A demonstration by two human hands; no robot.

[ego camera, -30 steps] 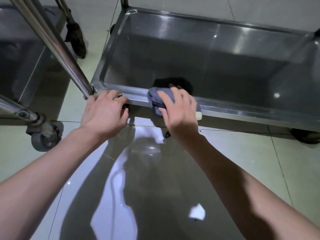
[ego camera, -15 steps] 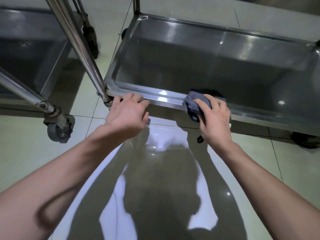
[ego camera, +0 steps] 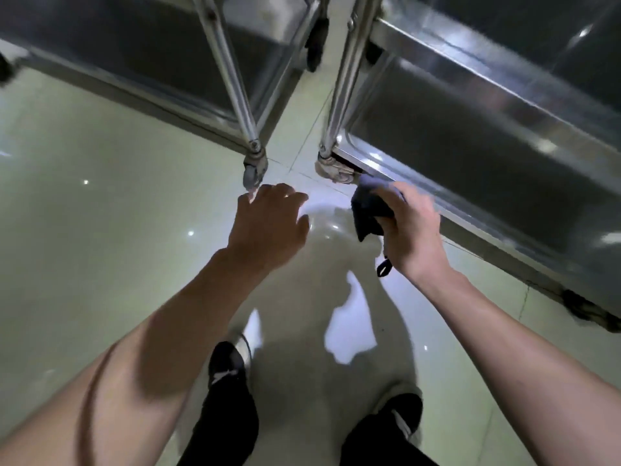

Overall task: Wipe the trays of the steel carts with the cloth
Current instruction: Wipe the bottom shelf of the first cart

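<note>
Two steel carts stand side by side. The right cart's bottom tray (ego camera: 477,156) runs along the upper right, and the left cart's bottom tray (ego camera: 141,52) fills the upper left. My right hand (ego camera: 411,230) grips a bunched dark blue-grey cloth (ego camera: 368,206) just in front of the right tray's near rim, close to its left corner. A small black loop hangs from the cloth under my wrist. My left hand (ego camera: 268,223) hovers over the floor with fingers spread, holding nothing, just below the left cart's caster (ego camera: 253,171).
Upright steel posts (ego camera: 232,79) rise from both carts' near corners, with a narrow floor gap between them. The right cart's casters (ego camera: 336,169) sit at its corners. Glossy pale floor tiles (ego camera: 100,213) spread to the left. My legs and dark shoes (ego camera: 228,364) are below.
My left hand has come off the right tray's rim and hangs free. My right hand slid the cloth leftward to the tray's corner. The view swung left and pulled back, showing both carts.
</note>
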